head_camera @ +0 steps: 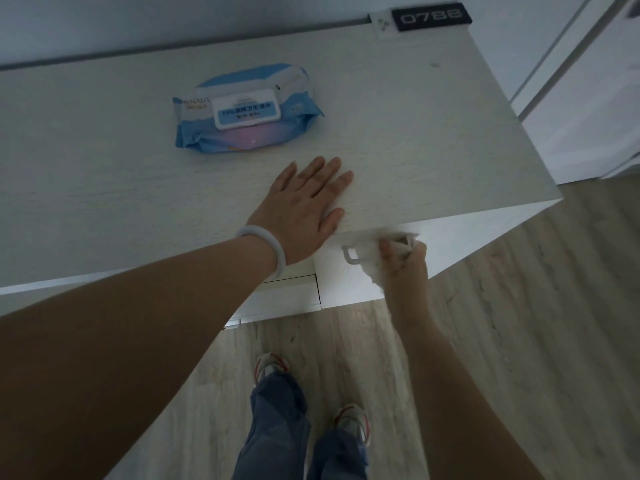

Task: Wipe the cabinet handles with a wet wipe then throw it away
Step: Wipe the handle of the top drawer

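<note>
Risk: the wet wipe [372,252] is bunched around only the right part of the cabinet handle [350,257], centre-right of frame, so the left end w/ the exposed bracket could get missed; the loose tail hanging below could also slip free. Right hand [403,263] has its grip closed around wipe + handle, fingers curled. Left hand [304,211] lies flat, fingers straight, pressing the worktop [433,133] edge just above. Wipes pack [247,107] sits upper-centre, lid shut.

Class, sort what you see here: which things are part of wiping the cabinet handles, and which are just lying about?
Part of the job:
wet wipe
cabinet handle
right hand
left hand
pack of wipes
cabinet

Just lying about:
clock
bracelet
shoes
</note>
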